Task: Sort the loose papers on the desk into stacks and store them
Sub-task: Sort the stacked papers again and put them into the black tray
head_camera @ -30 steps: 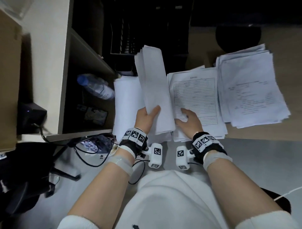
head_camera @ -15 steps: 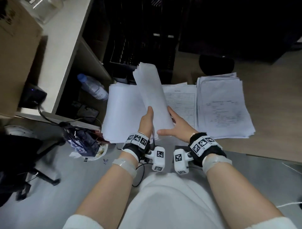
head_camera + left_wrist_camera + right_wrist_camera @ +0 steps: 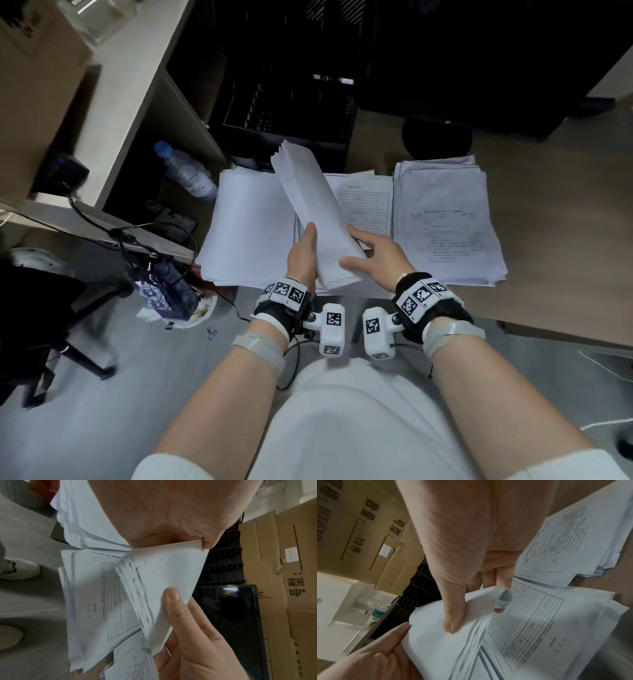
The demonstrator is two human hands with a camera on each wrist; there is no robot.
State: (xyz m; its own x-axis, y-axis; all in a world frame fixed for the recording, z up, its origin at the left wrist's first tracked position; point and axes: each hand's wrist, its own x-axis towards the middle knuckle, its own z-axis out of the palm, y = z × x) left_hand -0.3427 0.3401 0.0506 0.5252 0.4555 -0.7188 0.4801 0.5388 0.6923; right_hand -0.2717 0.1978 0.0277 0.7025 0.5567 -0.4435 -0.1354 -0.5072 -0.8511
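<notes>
Water bottle (image 3: 186,171) lies on the shelf at far left. Blank paper stack (image 3: 246,229) sits on the worktop (image 3: 555,205). Left hand (image 3: 301,255) grips the left edge of a held sheaf (image 3: 315,212), thumb on top, fingers curled beneath; sheaf is raised and tilted above the form stack (image 3: 368,209). Right hand (image 3: 378,255) pinches the sheaf's right lower edge, thumb over, fingers under. Printed stack (image 3: 448,226) lies rightmost, just beside the form stack.
</notes>
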